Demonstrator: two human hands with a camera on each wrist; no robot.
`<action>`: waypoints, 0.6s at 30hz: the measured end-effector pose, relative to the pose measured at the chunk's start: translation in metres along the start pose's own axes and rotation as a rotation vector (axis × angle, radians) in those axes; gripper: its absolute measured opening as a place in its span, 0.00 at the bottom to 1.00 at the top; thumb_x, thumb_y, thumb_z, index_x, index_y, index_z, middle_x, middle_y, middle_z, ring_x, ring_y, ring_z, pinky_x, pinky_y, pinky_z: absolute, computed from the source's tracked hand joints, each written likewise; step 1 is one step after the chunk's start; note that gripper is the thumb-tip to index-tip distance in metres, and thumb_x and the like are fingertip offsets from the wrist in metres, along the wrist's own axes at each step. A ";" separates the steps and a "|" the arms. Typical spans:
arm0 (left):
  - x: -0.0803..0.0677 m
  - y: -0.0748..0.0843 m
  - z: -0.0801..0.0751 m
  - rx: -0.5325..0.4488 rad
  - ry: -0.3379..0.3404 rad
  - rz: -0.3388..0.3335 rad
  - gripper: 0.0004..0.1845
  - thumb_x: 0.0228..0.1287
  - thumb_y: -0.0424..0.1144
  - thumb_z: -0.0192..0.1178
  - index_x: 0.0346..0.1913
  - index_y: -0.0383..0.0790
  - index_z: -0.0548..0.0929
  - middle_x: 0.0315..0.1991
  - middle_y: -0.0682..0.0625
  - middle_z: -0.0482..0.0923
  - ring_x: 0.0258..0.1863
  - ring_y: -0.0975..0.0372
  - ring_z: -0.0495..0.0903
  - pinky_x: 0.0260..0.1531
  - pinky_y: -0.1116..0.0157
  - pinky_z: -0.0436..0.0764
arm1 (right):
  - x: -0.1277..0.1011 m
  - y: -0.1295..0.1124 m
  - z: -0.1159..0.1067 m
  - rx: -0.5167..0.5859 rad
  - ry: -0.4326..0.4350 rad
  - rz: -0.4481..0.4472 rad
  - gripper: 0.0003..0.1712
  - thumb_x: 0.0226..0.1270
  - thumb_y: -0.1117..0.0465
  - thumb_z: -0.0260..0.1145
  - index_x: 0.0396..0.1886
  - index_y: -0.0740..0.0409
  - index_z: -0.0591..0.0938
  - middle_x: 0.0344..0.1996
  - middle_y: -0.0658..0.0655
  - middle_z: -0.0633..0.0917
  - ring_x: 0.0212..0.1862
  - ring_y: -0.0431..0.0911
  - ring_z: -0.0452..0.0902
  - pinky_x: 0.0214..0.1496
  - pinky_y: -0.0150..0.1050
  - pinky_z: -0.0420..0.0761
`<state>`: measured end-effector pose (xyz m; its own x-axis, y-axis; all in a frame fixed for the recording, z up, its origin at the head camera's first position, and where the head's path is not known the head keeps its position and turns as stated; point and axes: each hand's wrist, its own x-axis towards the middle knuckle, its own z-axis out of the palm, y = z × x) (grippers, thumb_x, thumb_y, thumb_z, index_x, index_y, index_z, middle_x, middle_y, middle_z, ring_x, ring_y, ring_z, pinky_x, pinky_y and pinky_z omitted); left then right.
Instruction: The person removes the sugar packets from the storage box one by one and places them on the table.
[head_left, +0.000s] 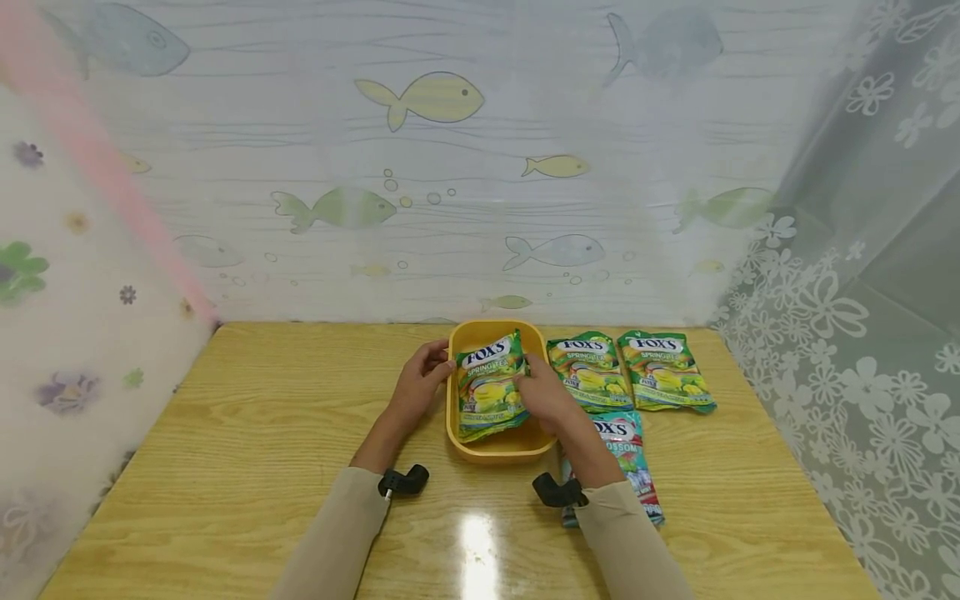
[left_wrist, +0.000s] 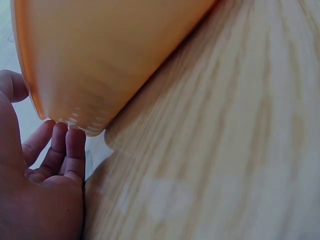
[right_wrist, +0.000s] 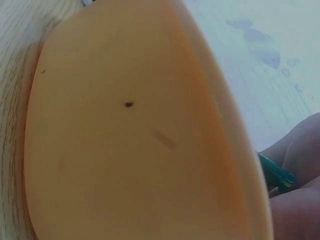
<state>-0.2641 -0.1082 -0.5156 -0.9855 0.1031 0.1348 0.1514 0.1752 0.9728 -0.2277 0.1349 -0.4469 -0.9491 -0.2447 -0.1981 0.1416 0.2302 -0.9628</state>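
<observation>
Over the middle of the wooden desk (head_left: 262,417), the head view shows a green Fox's Spring Tea candy bag (head_left: 489,385) held across a yellow plastic tub (head_left: 497,452), the left hand (head_left: 420,379) pinching its left edge and the right hand (head_left: 547,398) curled over its right side. To seat the bag well, I judge both edges should go down level so it lies flat inside the walls without catching the rim. Two more green bags (head_left: 628,372) lie just right of the tub, and a teal blossom bag (head_left: 628,462) sits partly under the right forearm, its print cut off. From the left wrist view, only loosely curled fingertips (left_wrist: 70,145) touching the tub's outer wall (left_wrist: 110,55) appear; the bag is hidden. From the right wrist view, the tub's side (right_wrist: 125,140) fills the frame, a teal sliver of bag edge (right_wrist: 275,172) peeks beside blurred skin, and the grip itself cannot be made out.
</observation>
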 end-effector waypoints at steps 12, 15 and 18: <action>0.002 -0.004 0.001 0.008 0.004 -0.007 0.24 0.80 0.41 0.59 0.74 0.41 0.75 0.59 0.41 0.76 0.58 0.52 0.78 0.60 0.53 0.79 | -0.001 -0.004 -0.005 0.040 0.052 0.047 0.35 0.87 0.65 0.48 0.85 0.68 0.50 0.78 0.73 0.60 0.72 0.67 0.67 0.70 0.63 0.73; 0.002 -0.005 0.001 0.007 0.003 -0.010 0.24 0.80 0.41 0.59 0.74 0.41 0.75 0.60 0.41 0.75 0.59 0.51 0.78 0.63 0.52 0.77 | -0.003 -0.006 -0.007 0.056 0.050 0.061 0.37 0.87 0.65 0.50 0.86 0.68 0.47 0.81 0.74 0.52 0.78 0.72 0.57 0.75 0.70 0.64; 0.003 -0.007 0.002 0.005 0.005 -0.010 0.24 0.80 0.41 0.59 0.74 0.41 0.75 0.60 0.41 0.75 0.59 0.52 0.77 0.63 0.52 0.76 | -0.005 -0.006 -0.010 0.068 0.047 0.060 0.37 0.86 0.65 0.50 0.85 0.69 0.48 0.81 0.76 0.53 0.78 0.73 0.56 0.74 0.71 0.64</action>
<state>-0.2675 -0.1071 -0.5224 -0.9874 0.0959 0.1261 0.1419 0.1814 0.9731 -0.2269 0.1442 -0.4380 -0.9501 -0.1880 -0.2489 0.2162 0.1779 -0.9600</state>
